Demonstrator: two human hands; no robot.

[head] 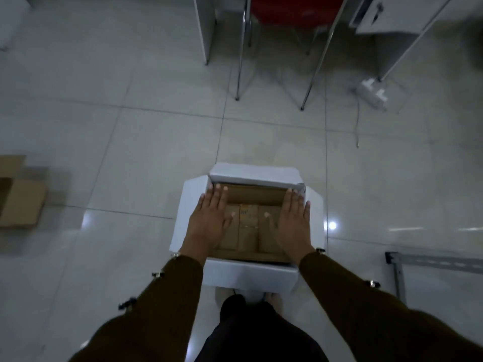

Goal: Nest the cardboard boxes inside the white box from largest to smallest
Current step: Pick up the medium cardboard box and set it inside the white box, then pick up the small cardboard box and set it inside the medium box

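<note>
The white box [251,276] sits on the tiled floor just in front of my feet, its flaps spread open. Inside it lies a brown cardboard box [248,228] with its flaps folded and a strip of tape down the middle. My left hand [209,223] rests flat, fingers spread, on the left part of that cardboard box. On its right part my right hand [294,226] lies flat in the same way. Neither hand grips anything. Another brown cardboard box [19,202] lies on the floor at the far left.
Chrome chair legs [239,61] and a red seat stand beyond the box. A white power strip [372,94] with a cable lies at the upper right. A grey metal rail [433,265] lies on the floor at the right.
</note>
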